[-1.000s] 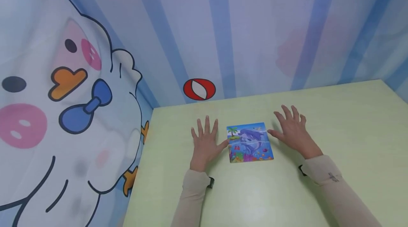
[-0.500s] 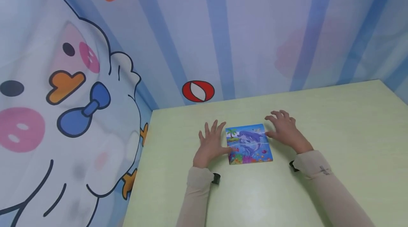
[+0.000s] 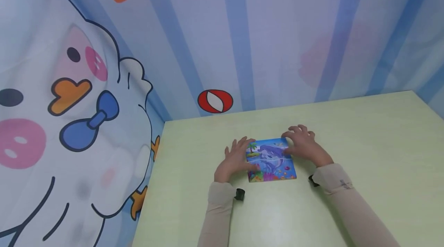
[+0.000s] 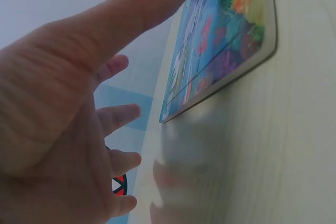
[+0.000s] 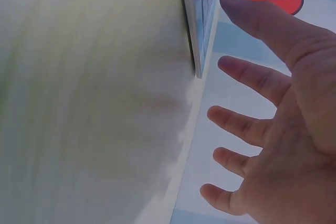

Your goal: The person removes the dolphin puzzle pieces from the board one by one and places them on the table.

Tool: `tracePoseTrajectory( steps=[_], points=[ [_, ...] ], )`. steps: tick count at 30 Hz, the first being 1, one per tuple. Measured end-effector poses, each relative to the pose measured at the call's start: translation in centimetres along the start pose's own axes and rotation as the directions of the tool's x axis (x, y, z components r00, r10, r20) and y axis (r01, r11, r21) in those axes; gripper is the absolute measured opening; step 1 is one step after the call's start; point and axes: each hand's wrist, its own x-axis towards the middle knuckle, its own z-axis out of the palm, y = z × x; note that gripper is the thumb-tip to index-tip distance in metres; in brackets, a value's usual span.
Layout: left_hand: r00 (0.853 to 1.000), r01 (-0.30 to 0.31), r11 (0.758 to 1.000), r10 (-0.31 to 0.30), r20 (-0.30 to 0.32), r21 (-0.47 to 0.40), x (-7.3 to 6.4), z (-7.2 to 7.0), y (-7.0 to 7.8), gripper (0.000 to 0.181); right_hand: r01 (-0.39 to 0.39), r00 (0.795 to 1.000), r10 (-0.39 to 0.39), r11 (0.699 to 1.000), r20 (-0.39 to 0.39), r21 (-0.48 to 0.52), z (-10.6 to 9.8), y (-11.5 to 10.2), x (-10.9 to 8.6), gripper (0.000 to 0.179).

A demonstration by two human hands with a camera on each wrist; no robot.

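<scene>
The picture board (image 3: 272,167) lay flat on the counter (image 3: 364,154), toward the far edge, between a person's 2 hands. Its thin, even slab shape probably let it rest steady without support, and its place between the arms left both its sides within easy reach. The dolphin print faced up, palm tree at the far left and coral along the near edge, so it read upright from the person's side. In the left wrist view at least 1 dark seam (image 4: 207,65) crossed the print, which suggested separate pieces fitted together.

The hands were apart, fingers spread, and neither was clamped on anything. The left hand (image 3: 234,162) stood at the left side, its thumb reaching over the print and its other fingers around the far left corner. The right hand (image 3: 306,145) mirrored it, forefinger by the far right corner and thumb over the right side in the head view; in the right wrist view that thumb looked just beside the board. Whether either thumb touched the surface could not be told. Standing on opposite sides, they seemed set to frame the board evenly while leaving most of the print uncovered.
</scene>
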Motion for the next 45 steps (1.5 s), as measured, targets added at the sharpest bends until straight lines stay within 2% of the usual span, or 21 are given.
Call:
tracePoseTrajectory(
  steps=[8,14,18,29,37,41,45],
  points=[
    [0.998,0.025,1.0,-0.024,0.062,-0.011,0.2,0.3,-0.2,0.092,0.016,1.0,-0.017,1.0,0.025,0.012,0.6,-0.2,0.2,0.049],
    [0.997,0.015,0.997,-0.021,0.079,0.078,0.5,0.9,-0.5,0.086,0.025,0.999,-0.025,1.0,0.043,0.008,0.8,-0.3,0.2,0.043],
    [0.996,0.016,0.992,-0.027,0.087,0.121,0.4,1.1,-0.2,0.081,0.027,0.998,-0.028,1.0,0.058,0.012,0.8,-0.4,0.2,0.041],
    [0.997,0.022,0.99,-0.031,0.065,0.141,0.3,1.0,0.4,0.074,0.031,0.991,-0.034,0.999,0.132,0.024,0.0,0.1,1.1,0.045],
    [0.998,0.036,0.99,-0.044,0.055,0.136,0.6,0.8,0.3,0.073,0.041,0.99,-0.043,0.999,0.132,0.019,-0.2,-0.2,1.7,0.045],
    [0.997,0.044,0.99,-0.052,0.057,0.133,0.6,0.8,0.2,0.073,0.063,0.99,-0.064,0.998,0.128,0.007,0.1,-0.3,1.7,0.037],
    [0.997,0.052,0.989,-0.06,0.056,0.14,0.6,1.0,-0.1,0.073,0.081,0.989,-0.08,0.997,0.122,-0.004,0.3,-0.5,1.8,0.047]
  ],
)
